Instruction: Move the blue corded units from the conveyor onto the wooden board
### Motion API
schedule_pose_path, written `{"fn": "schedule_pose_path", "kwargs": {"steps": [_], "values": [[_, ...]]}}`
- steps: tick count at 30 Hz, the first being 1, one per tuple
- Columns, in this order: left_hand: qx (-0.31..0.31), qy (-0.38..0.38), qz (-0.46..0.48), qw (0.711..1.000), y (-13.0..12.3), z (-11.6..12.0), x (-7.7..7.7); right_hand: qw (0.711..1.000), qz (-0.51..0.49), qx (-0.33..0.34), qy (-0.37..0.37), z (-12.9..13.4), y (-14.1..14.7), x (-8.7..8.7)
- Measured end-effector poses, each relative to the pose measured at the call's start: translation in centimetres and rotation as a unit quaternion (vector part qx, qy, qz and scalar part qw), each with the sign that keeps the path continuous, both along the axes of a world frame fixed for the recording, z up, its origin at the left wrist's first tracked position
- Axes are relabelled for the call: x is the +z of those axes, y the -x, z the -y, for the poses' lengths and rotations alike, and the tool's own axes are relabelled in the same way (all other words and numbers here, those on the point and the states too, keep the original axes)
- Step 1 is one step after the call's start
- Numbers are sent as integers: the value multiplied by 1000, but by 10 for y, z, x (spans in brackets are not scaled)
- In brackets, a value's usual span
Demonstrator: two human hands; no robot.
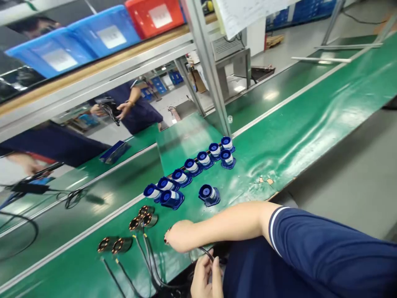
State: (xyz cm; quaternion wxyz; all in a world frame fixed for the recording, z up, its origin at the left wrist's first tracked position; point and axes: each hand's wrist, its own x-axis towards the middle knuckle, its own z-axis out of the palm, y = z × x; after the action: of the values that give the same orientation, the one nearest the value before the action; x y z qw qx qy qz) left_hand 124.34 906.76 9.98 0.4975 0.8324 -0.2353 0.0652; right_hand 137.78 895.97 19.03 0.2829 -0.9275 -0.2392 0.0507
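My left hand (206,275) is at the bottom centre, close to my body. Its fingers are closed around a black cable (207,253), which passes under my right forearm. My right hand (179,236) reaches over the green bench top, bent at the wrist, with its fingers hidden from view. Left of it stand several ring-shaped metal stators with copper windings, among them a stator (149,219) in the nearer cluster and a stator (122,246) farther left. Dark cables (150,263) with yellowish tips run from near them to the bench's front edge.
Several blue motor housings with white labels stand in a row, with one housing (209,195) set nearer. A metal post (209,62) rises behind them, under a shelf with blue bins (107,33) and a red bin (155,18). Across the bench, a person's hands (125,109) hold dark cables.
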Motion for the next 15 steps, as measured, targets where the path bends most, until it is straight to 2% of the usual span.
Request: {"fn": "schedule_pose_path", "kwargs": {"steps": [2, 3, 5, 6, 8, 10, 13, 14, 15], "values": [[-73, -11, 47, 996, 6, 13, 4, 993, -66, 26, -95, 27, 23, 7], [-119, -20, 72, 990, 8, 22, 7, 978, -124, 32, -163, 42, 36, 11], [-221, -40, 111, 968, 10, 42, 16, 929, -202, 16, -311, 75, 66, 22], [-271, -46, 126, 953, 10, 54, 23, 905, -201, -6, -375, 93, 80, 29], [-345, -51, 142, 926, 11, 81, 40, 872, -107, -65, -473, 130, 106, 42], [-393, -67, 140, 906, 12, 110, 59, 842, 38, -121, -525, 169, 129, 56], [-438, -107, 122, 884, 6, 155, 79, 810, 199, -200, -514, 228, 156, 71], [-426, -102, 129, 889, -2, 170, 80, 801, 244, -237, -493, 246, 165, 73], [-387, -84, 141, 907, -13, 185, 78, 792, 284, -274, -467, 264, 172, 75]]}}
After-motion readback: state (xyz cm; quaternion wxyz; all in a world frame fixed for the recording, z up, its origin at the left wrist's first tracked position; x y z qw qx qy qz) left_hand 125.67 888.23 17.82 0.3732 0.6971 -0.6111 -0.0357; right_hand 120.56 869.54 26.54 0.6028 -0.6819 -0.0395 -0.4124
